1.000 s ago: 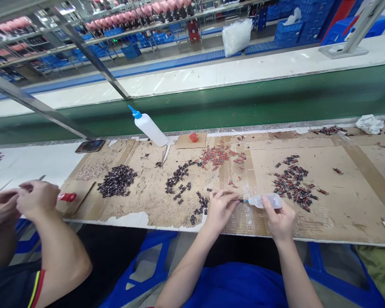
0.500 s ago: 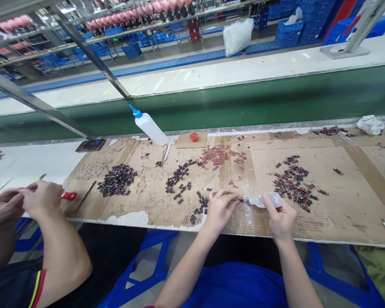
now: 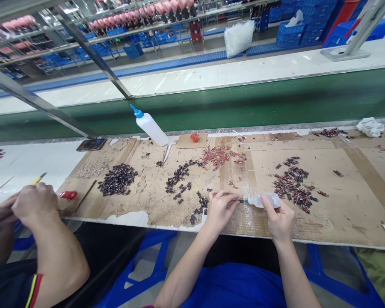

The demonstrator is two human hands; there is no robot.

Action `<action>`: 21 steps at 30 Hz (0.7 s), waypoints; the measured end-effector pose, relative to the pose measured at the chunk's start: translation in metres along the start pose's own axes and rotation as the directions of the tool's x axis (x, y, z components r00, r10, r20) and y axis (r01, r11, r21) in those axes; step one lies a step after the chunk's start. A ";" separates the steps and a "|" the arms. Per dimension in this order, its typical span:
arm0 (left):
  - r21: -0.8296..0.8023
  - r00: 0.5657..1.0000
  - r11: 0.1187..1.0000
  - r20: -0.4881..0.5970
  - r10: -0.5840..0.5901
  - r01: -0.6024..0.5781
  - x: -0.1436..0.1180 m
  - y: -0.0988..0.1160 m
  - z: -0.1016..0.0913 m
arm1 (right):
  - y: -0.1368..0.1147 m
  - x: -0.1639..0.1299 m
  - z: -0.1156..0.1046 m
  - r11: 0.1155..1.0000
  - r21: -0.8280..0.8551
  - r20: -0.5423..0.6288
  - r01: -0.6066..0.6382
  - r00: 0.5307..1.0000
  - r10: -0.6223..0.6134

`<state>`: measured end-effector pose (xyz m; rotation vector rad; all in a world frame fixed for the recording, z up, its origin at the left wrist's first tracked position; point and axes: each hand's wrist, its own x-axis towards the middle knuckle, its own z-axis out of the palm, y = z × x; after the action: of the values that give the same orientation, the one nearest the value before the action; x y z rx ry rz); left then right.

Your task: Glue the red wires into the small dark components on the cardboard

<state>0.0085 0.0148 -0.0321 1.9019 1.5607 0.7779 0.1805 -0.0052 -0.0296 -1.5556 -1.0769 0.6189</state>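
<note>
Translucent squeeze bottle [image 3: 265, 200] gripped in right hand [image 3: 277, 220], long axis level, nozzle toward 9 o'clock, touching small part [image 3: 236, 199] pinched by left hand [image 3: 220, 209], above cardboard-covered table [image 3: 340, 205].

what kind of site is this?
Most likely a factory assembly line. A green conveyor belt runs behind a cardboard-covered bench strewn with piles of small parts, blue crates sit beyond, and the right hand holds a small squeeze bottle.

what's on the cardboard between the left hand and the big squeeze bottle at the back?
Head view: a loose scatter of dark small parts lies between the left hand and the tilted big squeeze bottle, on worn cardboard.
</note>
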 end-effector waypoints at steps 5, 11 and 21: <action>-0.037 0.998 0.998 0.038 -0.042 0.043 -0.001 0.004 -0.005 | -0.001 0.004 -0.003 0.989 0.147 -0.129 -0.014 0.991 0.033; -0.085 0.999 0.996 -0.011 -0.033 0.032 0.008 0.005 -0.017 | -0.006 0.018 0.004 0.966 0.257 -0.054 -0.006 0.998 0.020; 0.144 0.982 0.983 -0.166 -0.093 0.118 0.035 0.002 -0.010 | 0.009 0.031 0.020 0.991 0.127 0.014 0.031 0.999 -0.033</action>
<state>0.0074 0.0495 -0.0207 1.8841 1.8517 0.7996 0.1807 0.0318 -0.0386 -1.4231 -1.0524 0.6664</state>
